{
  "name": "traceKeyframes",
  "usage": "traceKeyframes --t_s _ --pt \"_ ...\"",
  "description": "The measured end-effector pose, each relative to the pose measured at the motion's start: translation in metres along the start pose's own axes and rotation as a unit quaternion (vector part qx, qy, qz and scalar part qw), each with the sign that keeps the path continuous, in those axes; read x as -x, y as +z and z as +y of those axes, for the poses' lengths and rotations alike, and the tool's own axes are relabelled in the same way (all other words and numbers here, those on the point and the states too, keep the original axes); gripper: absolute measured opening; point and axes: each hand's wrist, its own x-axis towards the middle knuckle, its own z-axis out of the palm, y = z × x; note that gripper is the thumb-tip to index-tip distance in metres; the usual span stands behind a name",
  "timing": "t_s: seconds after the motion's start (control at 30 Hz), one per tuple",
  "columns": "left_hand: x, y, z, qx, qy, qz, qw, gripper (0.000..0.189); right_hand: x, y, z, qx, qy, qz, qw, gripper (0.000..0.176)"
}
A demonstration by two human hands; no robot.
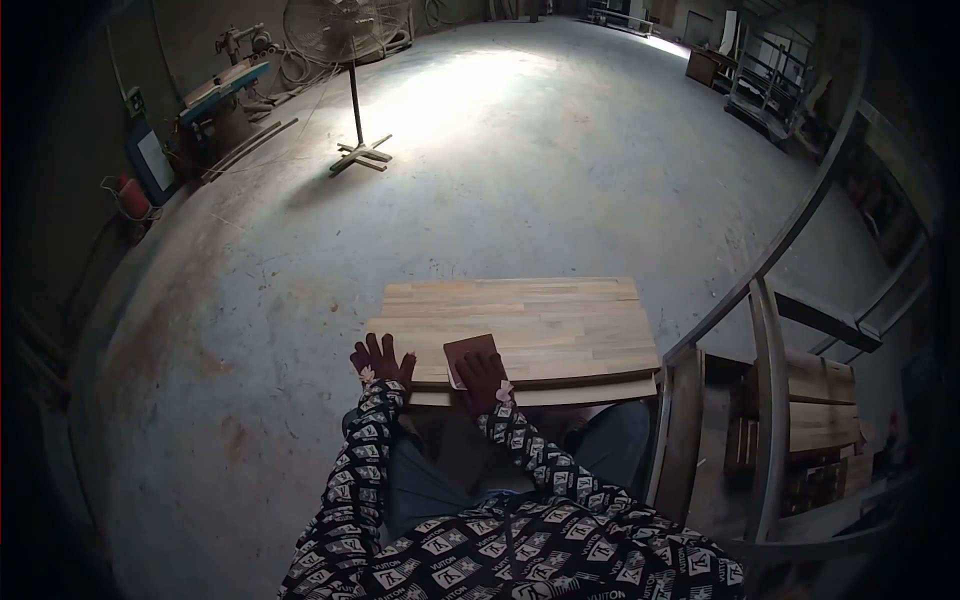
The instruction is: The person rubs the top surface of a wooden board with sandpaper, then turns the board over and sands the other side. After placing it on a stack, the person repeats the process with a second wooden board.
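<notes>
A wooden board (540, 320) made of glued strips lies flat in front of my lap, with another board's edge (540, 391) showing beneath it. My left hand (384, 361), in a dark red glove, rests at the board's left side with its fingers spread. Under my right hand (482, 380), gloved the same way, is a reddish-brown rectangular sheet that looks like sandpaper (469, 346). The right fingers lie over this sheet near the board's front edge and hold it against the wood. The sheet's underside is hidden.
A metal rack (765, 400) stands close on my right, with wooden boards (822, 425) on it. Ahead to the left is a pedestal fan (357, 120) on a cross-shaped base. A machine (225, 90) and a red cylinder (130, 197) stand along the left wall.
</notes>
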Motion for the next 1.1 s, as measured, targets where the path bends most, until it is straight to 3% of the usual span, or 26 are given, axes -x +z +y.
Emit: traceKeyframes --t_s 0.1,0.17,0.23,0.27,0.33,0.4,0.5,0.53,0.57,0.63,0.67,0.7,0.77,0.83,0.9,1.0,1.1 --pt "0.001 0.000 -0.001 -0.001 0.014 0.027 1.000 0.067 0.000 0.000 0.006 -0.030 -0.043 -0.035 0.998 0.054" --pt "0.003 0.001 -0.001 -0.002 0.018 0.037 0.999 0.066 0.013 -0.033 0.034 -0.017 -0.003 -0.029 0.999 0.050" --pt "0.002 -0.002 0.001 -0.001 0.021 0.045 0.999 0.065 0.039 -0.059 0.088 0.031 0.080 -0.002 0.996 0.047" --pt "0.002 -0.004 0.002 0.003 0.020 0.048 0.999 0.065 0.057 -0.069 0.125 0.115 0.035 0.081 0.989 0.045" --pt "0.003 -0.001 0.002 0.000 0.025 0.058 0.998 0.065 0.110 -0.088 0.198 0.212 0.116 0.095 0.966 0.042" --pt "0.003 0.000 0.001 -0.005 0.022 0.056 0.998 0.065 0.121 -0.097 0.214 0.222 0.158 0.100 0.957 0.042" --pt "0.000 -0.007 0.005 0.012 -0.001 0.004 1.000 0.069 0.114 -0.076 0.212 0.275 0.318 0.147 0.895 0.041" --pt "0.000 -0.009 0.004 0.011 -0.005 -0.010 1.000 0.069 0.097 -0.053 0.193 0.322 0.265 0.195 0.888 0.041" --pt "-0.001 -0.010 0.004 0.009 -0.008 -0.023 1.000 0.069 0.083 -0.043 0.166 0.243 0.213 0.140 0.936 0.040" --pt "0.001 -0.007 0.003 -0.006 0.008 0.001 1.000 0.068 0.027 -0.030 0.080 0.196 0.117 0.089 0.969 0.044" --pt "0.001 -0.005 0.001 -0.019 0.021 0.025 0.999 0.067 0.011 -0.024 0.047 0.061 0.077 0.049 0.994 0.049" --pt "0.001 -0.004 -0.001 -0.025 0.025 0.027 0.999 0.067 0.008 0.006 0.027 0.061 0.020 0.050 0.997 0.052" --pt "0.001 -0.004 -0.001 -0.006 0.022 0.014 1.000 0.067 0.000 0.005 -0.006 -0.027 -0.010 -0.011 1.000 0.059" --pt "0.000 -0.002 0.000 -0.015 0.026 0.025 0.999 0.066 0.002 0.000 0.006 -0.033 -0.041 -0.013 0.999 0.058" --pt "0.002 -0.001 -0.001 -0.009 0.028 0.033 0.999 0.065 0.015 -0.030 0.037 0.005 -0.011 -0.002 1.000 0.054" --pt "0.001 -0.005 0.002 -0.003 0.019 0.020 1.000 0.065 0.059 -0.069 0.128 0.110 0.073 0.056 0.990 0.039" --pt "0.001 0.001 0.001 0.014 0.011 0.030 0.999 0.069 0.109 -0.110 0.204 0.223 0.177 0.101 0.953 0.037"
